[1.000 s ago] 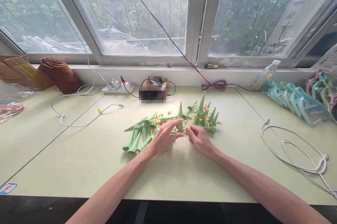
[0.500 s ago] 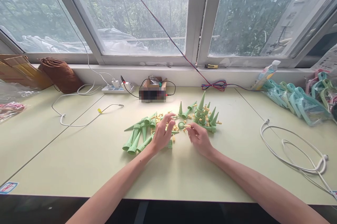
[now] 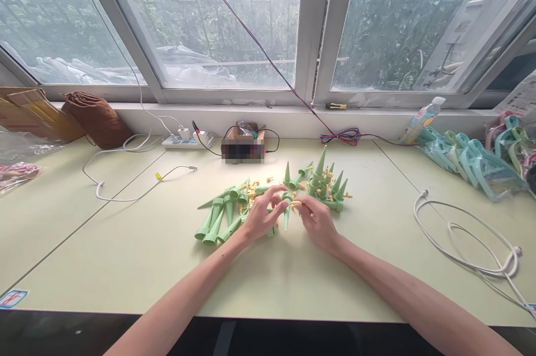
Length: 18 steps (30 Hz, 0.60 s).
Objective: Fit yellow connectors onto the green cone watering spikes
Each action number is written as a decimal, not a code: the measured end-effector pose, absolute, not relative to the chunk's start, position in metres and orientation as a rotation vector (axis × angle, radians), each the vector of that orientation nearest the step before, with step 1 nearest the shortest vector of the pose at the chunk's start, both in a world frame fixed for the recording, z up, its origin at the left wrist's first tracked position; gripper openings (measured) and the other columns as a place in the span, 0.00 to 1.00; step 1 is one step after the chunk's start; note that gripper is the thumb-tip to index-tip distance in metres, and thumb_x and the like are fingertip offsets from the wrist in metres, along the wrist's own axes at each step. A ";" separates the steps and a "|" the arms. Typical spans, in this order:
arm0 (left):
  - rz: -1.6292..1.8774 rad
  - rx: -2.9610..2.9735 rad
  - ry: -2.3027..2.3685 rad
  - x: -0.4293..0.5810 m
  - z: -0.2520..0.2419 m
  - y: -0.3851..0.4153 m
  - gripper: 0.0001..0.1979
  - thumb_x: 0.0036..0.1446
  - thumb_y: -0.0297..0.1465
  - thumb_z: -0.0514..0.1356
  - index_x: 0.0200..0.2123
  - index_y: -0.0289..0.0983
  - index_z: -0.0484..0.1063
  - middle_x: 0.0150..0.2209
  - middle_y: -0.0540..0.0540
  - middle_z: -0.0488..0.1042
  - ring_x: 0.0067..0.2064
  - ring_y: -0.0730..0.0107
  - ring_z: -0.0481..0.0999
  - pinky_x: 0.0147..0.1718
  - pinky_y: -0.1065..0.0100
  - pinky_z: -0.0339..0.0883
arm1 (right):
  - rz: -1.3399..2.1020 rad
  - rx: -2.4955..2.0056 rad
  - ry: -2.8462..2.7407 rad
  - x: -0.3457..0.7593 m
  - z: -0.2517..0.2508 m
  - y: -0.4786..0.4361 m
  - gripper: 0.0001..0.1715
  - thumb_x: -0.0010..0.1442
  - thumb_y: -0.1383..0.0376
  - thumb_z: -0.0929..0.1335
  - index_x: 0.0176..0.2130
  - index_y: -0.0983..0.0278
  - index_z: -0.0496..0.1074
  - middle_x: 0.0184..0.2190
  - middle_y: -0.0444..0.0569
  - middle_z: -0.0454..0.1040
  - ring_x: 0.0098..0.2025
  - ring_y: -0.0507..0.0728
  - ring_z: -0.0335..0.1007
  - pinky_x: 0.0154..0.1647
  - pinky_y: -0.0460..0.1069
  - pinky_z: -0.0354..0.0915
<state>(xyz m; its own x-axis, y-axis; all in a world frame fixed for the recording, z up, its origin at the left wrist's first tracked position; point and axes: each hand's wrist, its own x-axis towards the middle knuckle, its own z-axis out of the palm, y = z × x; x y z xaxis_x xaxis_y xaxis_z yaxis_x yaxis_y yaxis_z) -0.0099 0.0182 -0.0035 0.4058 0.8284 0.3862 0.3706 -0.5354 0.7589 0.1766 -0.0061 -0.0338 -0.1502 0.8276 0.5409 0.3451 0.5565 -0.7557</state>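
A green watering spike (image 3: 287, 218) is held between my hands, its pointed end toward me and its collar up. My left hand (image 3: 263, 215) has thumb and fingers closed around the collar. Between the fingertips of my right hand (image 3: 317, 221) is a small yellow valve (image 3: 295, 203) on the spike's side. More green spikes (image 3: 215, 221) lie in a pile left of and partly behind my left hand, mixed with small yellow valves (image 3: 252, 191). To the right, a second group of green spikes (image 3: 319, 172) has yellow valves attached, some standing point up.
Behind the piles stand a small open box (image 3: 253, 131) and a power strip (image 3: 188, 143). White cables (image 3: 121, 198) lie at left, a coiled cable (image 3: 450, 244) at right. Bagged teal hangers (image 3: 473, 163) and a bottle (image 3: 422, 120) occupy the back right.
The spike has tipped from nearly end-on to point toward me. My left hand has moved right and closed its fingers on the collar. My right hand keeps its pinch on the valve.
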 end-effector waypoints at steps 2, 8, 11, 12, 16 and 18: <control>1.043 2.098 1.011 -0.010 -0.004 0.018 0.18 0.65 0.42 0.54 0.51 0.37 0.66 0.25 0.53 0.69 0.28 0.72 0.67 0.34 0.70 0.63 | 0.630 -0.996 -1.700 0.176 -0.033 -0.006 0.16 0.70 0.56 0.61 0.39 0.63 0.72 0.26 0.44 0.68 0.25 0.53 0.61 0.27 0.47 0.59; 1.109 2.167 1.002 -0.011 -0.007 0.019 0.22 0.59 0.42 0.63 0.53 0.40 0.66 0.30 0.51 0.73 0.32 0.70 0.73 0.38 0.67 0.68 | 0.799 -1.040 -1.625 0.176 -0.034 -0.007 0.19 0.69 0.53 0.62 0.32 0.62 0.67 0.17 0.39 0.61 0.20 0.51 0.57 0.22 0.46 0.56; 1.134 2.257 1.025 -0.012 -0.012 0.021 0.25 0.57 0.42 0.65 0.55 0.41 0.66 0.33 0.49 0.74 0.34 0.68 0.75 0.37 0.67 0.69 | 0.834 -1.048 -1.615 0.176 -0.035 -0.007 0.21 0.69 0.52 0.62 0.29 0.61 0.64 0.16 0.38 0.58 0.19 0.50 0.55 0.21 0.46 0.55; 1.147 2.292 1.018 -0.012 -0.014 0.022 0.25 0.57 0.42 0.65 0.55 0.41 0.65 0.34 0.48 0.74 0.35 0.68 0.75 0.38 0.66 0.70 | 0.843 -1.047 -1.617 0.176 -0.035 -0.007 0.21 0.69 0.51 0.61 0.29 0.61 0.63 0.16 0.38 0.58 0.18 0.50 0.55 0.21 0.46 0.54; 1.226 2.393 0.951 -0.013 -0.020 0.023 0.26 0.58 0.43 0.64 0.56 0.41 0.65 0.39 0.45 0.76 0.37 0.67 0.76 0.41 0.64 0.72 | 0.865 -1.033 -1.629 0.175 -0.034 -0.008 0.22 0.69 0.52 0.60 0.28 0.61 0.61 0.15 0.38 0.59 0.17 0.50 0.54 0.20 0.46 0.53; 1.251 2.405 0.949 -0.012 -0.022 0.023 0.25 0.59 0.43 0.64 0.56 0.41 0.65 0.41 0.45 0.77 0.38 0.67 0.76 0.42 0.63 0.72 | 0.867 -1.029 -1.628 0.175 -0.034 -0.009 0.23 0.70 0.52 0.60 0.27 0.61 0.60 0.15 0.38 0.59 0.17 0.50 0.54 0.20 0.46 0.53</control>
<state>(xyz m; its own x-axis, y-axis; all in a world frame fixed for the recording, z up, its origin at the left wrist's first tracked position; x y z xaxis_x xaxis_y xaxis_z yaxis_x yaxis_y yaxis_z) -0.0121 0.0230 -0.0216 0.4132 0.6594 0.6280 0.4272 -0.7494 0.5058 0.1746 -0.0092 -0.0338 -0.1556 0.9209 0.3575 0.2175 0.3850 -0.8969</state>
